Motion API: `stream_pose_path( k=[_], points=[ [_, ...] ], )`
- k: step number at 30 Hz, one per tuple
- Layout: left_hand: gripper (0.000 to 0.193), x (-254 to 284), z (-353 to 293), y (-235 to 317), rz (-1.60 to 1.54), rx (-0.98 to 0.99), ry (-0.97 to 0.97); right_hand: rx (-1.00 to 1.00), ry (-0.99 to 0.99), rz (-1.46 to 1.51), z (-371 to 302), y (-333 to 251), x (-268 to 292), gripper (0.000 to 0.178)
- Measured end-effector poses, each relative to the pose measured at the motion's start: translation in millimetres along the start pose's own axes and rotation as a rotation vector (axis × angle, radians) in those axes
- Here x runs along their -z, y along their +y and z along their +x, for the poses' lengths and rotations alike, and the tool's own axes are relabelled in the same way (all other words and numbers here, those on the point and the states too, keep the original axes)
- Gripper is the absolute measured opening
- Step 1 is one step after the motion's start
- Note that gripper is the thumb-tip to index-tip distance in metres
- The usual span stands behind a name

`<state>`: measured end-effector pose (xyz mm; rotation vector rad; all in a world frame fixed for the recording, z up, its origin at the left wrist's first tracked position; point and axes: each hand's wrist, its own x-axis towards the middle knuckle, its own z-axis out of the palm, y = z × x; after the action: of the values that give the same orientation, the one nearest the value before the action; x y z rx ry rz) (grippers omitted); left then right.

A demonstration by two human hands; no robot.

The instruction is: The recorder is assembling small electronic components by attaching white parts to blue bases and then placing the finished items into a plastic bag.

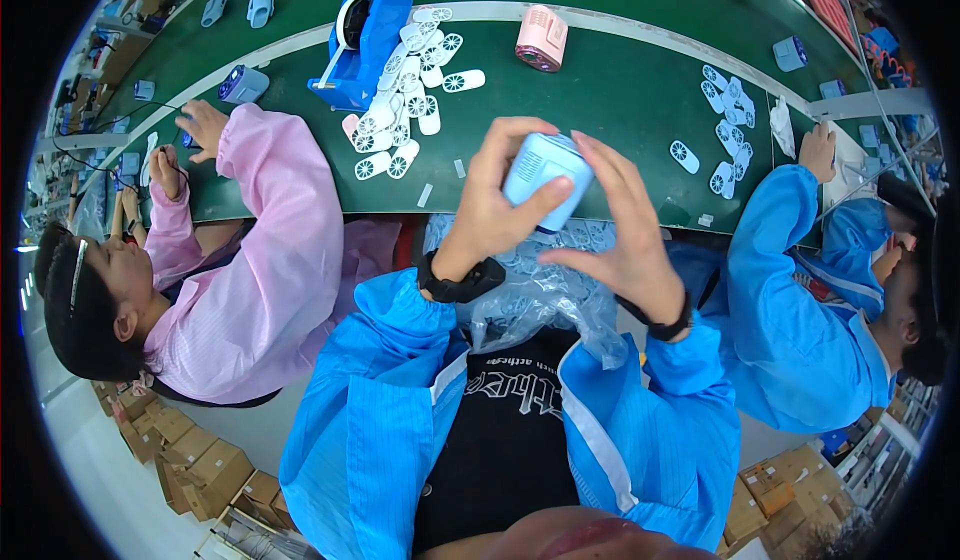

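Both of my hands hold one small light-blue fan housing [545,165] above the near edge of the green table [620,110]. My left hand [495,200] wraps its left side, thumb across the front. My right hand [625,225] cups it from the right with fingers on top. A clear plastic bag [540,295] of white parts lies in my lap below the hands. A pile of white round grille covers [410,90] lies on the table to the upper left.
A blue tape dispenser [362,40] stands behind the left pile; a pink fan housing [541,38] lies at the back. More white grilles [725,125] lie at right. A person in pink sits at left, a person in blue at right. Cardboard boxes [200,460] stand on the floor.
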<state>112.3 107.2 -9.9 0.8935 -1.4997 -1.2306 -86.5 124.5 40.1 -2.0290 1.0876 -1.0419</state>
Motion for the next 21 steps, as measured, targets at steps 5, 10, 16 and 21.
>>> stream_pose_path(
  k=[5, 10, 16, 21],
  points=[
    [0.054, -20, 17, -17, -0.195, -0.348, 0.281, 0.080, 0.125, -0.135, -6, 25, -16, 0.096],
    [0.050, -15, 9, -25, -0.341, -0.397, 0.246, 0.117, 0.174, -0.100, -4, 24, -26, 0.092],
    [0.046, -18, 9, -14, -0.271, -0.452, 0.290, 0.052, 0.215, 0.023, -9, 24, -33, 0.091],
    [0.045, -13, 9, -16, -0.201, -0.461, 0.305, 0.023, 0.176, 0.098, -7, 25, -35, 0.093]
  ],
)
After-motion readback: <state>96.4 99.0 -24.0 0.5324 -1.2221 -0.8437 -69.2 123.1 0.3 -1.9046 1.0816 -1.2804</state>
